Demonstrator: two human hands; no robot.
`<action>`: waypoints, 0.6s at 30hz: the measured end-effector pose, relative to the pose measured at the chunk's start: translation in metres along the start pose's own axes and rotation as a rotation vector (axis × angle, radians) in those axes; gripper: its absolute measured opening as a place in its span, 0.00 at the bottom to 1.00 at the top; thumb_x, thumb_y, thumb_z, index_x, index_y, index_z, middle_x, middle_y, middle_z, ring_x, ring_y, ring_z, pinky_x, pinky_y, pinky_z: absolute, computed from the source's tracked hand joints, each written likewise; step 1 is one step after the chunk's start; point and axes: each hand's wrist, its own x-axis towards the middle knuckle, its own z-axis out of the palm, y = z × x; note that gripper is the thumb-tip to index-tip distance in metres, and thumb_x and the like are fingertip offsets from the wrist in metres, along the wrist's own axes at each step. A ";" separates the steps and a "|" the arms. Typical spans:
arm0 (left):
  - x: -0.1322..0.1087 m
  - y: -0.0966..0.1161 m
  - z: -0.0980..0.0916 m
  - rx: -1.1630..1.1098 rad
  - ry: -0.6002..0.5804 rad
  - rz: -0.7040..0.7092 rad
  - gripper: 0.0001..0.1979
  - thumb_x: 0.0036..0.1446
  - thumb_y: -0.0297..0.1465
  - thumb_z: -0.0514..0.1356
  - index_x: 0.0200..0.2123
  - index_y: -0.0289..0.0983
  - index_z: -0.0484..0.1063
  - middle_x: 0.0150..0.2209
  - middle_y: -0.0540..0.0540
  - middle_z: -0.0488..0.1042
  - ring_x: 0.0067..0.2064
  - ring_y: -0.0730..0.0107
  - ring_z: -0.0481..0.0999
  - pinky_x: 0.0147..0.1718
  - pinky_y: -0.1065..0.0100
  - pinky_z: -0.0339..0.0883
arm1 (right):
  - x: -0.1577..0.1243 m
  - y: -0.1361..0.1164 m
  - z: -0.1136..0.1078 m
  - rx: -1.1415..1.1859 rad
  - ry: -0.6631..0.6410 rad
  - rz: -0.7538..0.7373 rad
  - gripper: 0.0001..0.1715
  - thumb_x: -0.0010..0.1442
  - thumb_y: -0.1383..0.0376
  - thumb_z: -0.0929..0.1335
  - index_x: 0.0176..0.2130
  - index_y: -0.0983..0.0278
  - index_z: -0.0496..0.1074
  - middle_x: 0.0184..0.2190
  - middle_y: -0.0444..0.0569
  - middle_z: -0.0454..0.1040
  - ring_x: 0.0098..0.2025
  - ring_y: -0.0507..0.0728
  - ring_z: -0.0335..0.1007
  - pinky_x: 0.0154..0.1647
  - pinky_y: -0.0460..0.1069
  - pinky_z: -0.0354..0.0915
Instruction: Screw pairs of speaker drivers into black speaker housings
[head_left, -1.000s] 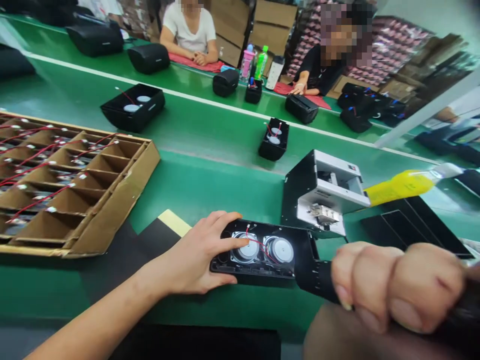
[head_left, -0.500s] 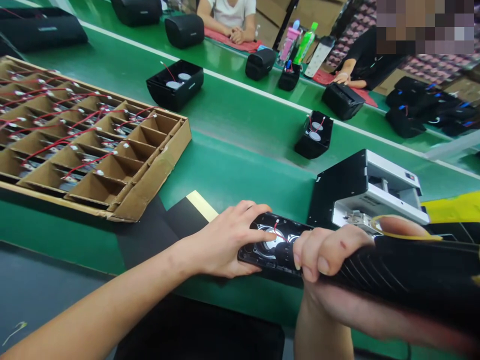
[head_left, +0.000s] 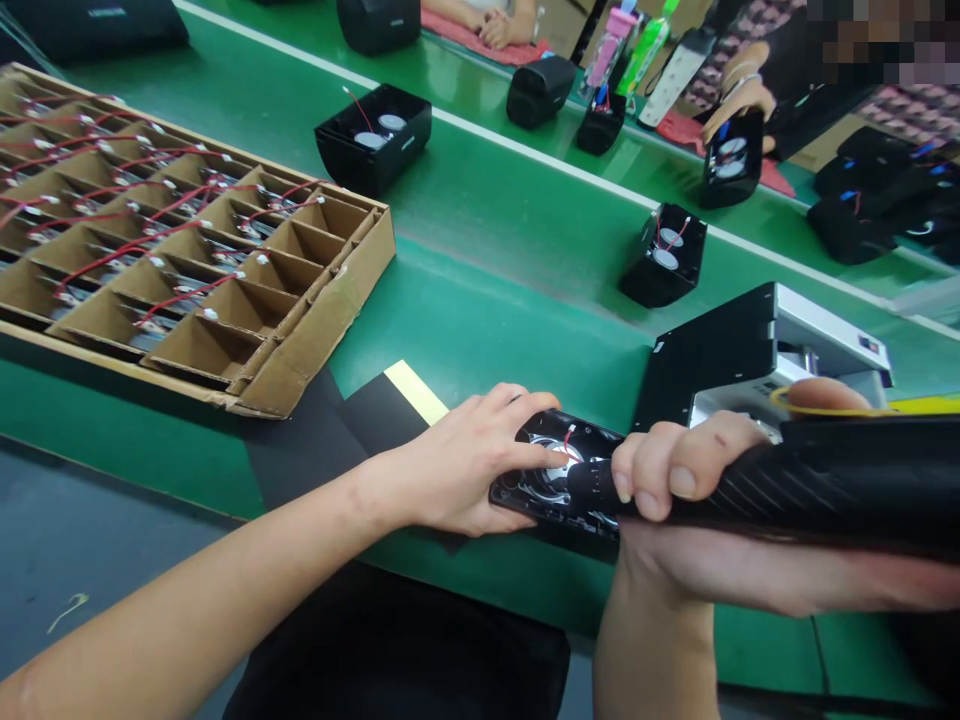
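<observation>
My left hand point(head_left: 480, 465) is closed round the left end of a black speaker housing point(head_left: 517, 490), its fingers over the near and far edges. Inside the housing sit round silver speaker drivers, and a short red wire point(head_left: 571, 440) with a white plug stands up from them. My right hand point(head_left: 675, 470) is wrapped round a black electric screwdriver point(head_left: 840, 475), held almost level. The screwdriver's ringed nose points down into the housing near the left driver; its tip is hidden. A yellow band crosses near my right thumb.
A cardboard tray point(head_left: 330, 310) with dividers holds drivers with red wires at the left. A black and silver screw feeder point(head_left: 750, 350) stands behind my right hand. Black housings point(head_left: 667, 255) stand along the green bench point(head_left: 480, 290). Across it, a co-worker's hand point(head_left: 746, 100) holds another housing.
The whole view has shifted, with most bench things now further right and higher. Across the bench, the co-worker has tipped a housing up so its drivers show. Both my hands keep their grip.
</observation>
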 end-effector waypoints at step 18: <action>0.001 -0.002 0.001 0.040 -0.028 0.012 0.28 0.59 0.42 0.69 0.62 0.44 0.76 0.71 0.37 0.60 0.64 0.43 0.64 0.59 0.42 0.70 | 0.016 0.004 0.006 -0.035 -0.008 0.046 0.28 0.62 0.40 0.70 0.48 0.57 0.77 0.19 0.36 0.71 0.11 0.51 0.57 0.11 0.47 0.59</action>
